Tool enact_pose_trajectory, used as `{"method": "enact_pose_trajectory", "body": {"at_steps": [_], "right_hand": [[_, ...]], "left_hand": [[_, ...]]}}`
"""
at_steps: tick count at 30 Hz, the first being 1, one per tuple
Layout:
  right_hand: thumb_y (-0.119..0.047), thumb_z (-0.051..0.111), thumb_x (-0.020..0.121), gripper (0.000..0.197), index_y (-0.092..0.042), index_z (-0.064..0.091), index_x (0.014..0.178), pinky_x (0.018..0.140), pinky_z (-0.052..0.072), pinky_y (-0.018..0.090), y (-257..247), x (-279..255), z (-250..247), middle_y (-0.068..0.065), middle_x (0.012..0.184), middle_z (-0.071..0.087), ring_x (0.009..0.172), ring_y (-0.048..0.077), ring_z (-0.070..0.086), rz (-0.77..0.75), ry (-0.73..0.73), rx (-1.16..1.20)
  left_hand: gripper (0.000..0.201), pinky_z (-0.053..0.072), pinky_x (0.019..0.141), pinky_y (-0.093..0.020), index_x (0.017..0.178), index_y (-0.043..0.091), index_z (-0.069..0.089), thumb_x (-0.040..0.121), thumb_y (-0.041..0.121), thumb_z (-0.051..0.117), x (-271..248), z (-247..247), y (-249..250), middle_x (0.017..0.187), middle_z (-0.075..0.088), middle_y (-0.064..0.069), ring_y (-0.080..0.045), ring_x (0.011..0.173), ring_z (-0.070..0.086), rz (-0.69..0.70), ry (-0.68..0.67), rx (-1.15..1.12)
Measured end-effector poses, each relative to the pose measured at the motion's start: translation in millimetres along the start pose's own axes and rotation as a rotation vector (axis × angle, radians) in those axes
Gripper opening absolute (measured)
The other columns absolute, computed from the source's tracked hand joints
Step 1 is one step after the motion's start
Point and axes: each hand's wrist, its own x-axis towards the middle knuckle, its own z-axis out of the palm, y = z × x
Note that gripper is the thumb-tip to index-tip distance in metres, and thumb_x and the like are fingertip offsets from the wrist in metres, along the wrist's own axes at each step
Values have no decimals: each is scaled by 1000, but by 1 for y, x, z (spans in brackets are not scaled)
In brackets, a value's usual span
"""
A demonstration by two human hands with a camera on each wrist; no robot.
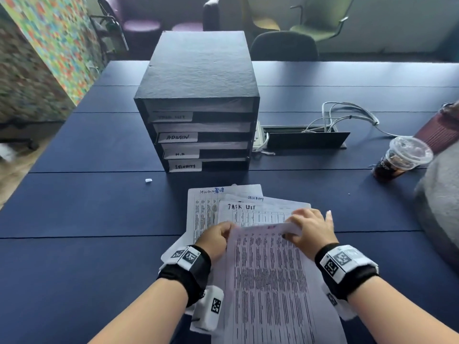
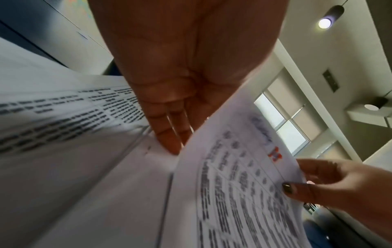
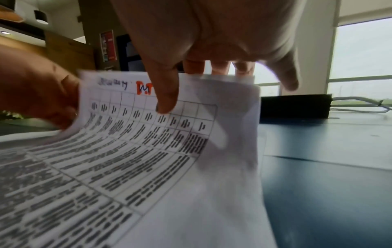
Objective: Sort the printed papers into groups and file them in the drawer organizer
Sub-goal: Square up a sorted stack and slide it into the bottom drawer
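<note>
A black drawer organizer [image 1: 198, 95] stands mid-table with drawers labelled TASK LIST, ADMIN, H.R and SECURITY, all pushed in. In front of it lies a loose spread of printed papers; a sheet headed TASK LIST [image 1: 250, 212] sits on top and one headed SECURITY [image 1: 201, 207] lies to its left. Both hands lift one printed sheet [image 1: 268, 281] [image 2: 233, 201] [image 3: 127, 159] off the pile by its far edge. My left hand [image 1: 216, 238] [image 3: 42, 94] grips its top left corner. My right hand [image 1: 308, 232] [image 3: 167, 87] [image 2: 318, 184] pinches the top right, thumb in front and fingers behind.
An iced drink cup [image 1: 402, 157] stands on the dark blue table [image 1: 87, 207] at the right, near a grey bundle [image 1: 437, 207]. A cable box [image 1: 305, 140] with white cables [image 1: 347, 115] sits beside the organizer. A small white scrap [image 1: 148, 180] lies left of the papers. Chairs [image 1: 284, 45] stand behind.
</note>
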Motion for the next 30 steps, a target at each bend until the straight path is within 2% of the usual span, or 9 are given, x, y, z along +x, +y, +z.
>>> {"method": "enact_pose_trajectory", "body": {"at_steps": [2,5,11,14,18,20,24,27,30], "right_hand": [[-45,48,92,18,-37,57,105,113,0,57,-4,-4,3,-16,119,50,124,12,37,-16,-30,-9],[-40,41,96,19,-38,56,106,114,1,55,-7,-7,1,-17,110,56,118,10,44,-13,-38,43],[-49,43,93,21,-44,58,106,114,0,55,-2,-4,-5,-22,104,53,117,9,43,-58,-40,34],[-48,41,94,22,-40,59,105,112,-3,58,-5,-4,-9,-22,109,55,118,7,42,-94,-41,-60],[-46,43,93,31,-38,50,121,109,-11,64,-13,-5,-13,-21,122,54,125,9,38,-189,-55,-142],[-48,46,91,30,-36,55,117,110,-9,63,-16,-3,-16,-15,136,44,133,13,30,-219,-49,-133],[-41,48,93,22,-31,62,106,114,-3,56,-19,7,-12,-12,154,20,144,14,8,-240,-46,-37],[-37,44,96,26,-31,58,116,114,-6,51,-19,11,-7,-19,141,41,136,7,28,-209,-91,16],[-38,42,96,31,-31,53,124,115,-6,49,-20,12,-3,-20,136,46,131,5,35,-191,-73,30]], "left_hand": [[47,43,102,-37,92,24,70,85,-6,35,4,-2,-2,116,62,1,-18,112,54,0,138,48],[42,43,79,-23,92,27,64,87,-4,36,9,-5,-2,115,58,1,-14,100,54,-13,368,35],[38,47,94,-32,122,18,56,85,8,57,14,1,5,115,58,0,-15,102,56,-99,428,-114],[43,47,91,-29,127,24,53,87,11,61,16,2,8,104,56,4,-13,96,55,-74,355,-170],[29,51,92,-39,110,35,61,89,14,60,18,5,8,99,63,3,-19,95,62,-95,283,-222],[28,50,88,-31,97,26,68,91,3,54,14,7,11,99,66,0,-18,92,60,-89,236,-278],[57,46,87,-32,74,28,76,76,-13,36,2,7,15,104,64,5,-17,97,55,-57,52,-89],[55,43,95,-33,66,27,73,75,-12,34,9,0,8,117,57,7,-15,108,50,-69,288,-21],[45,44,83,-22,79,33,68,83,-5,44,19,-11,1,111,60,4,-16,103,57,-51,493,7]]}}
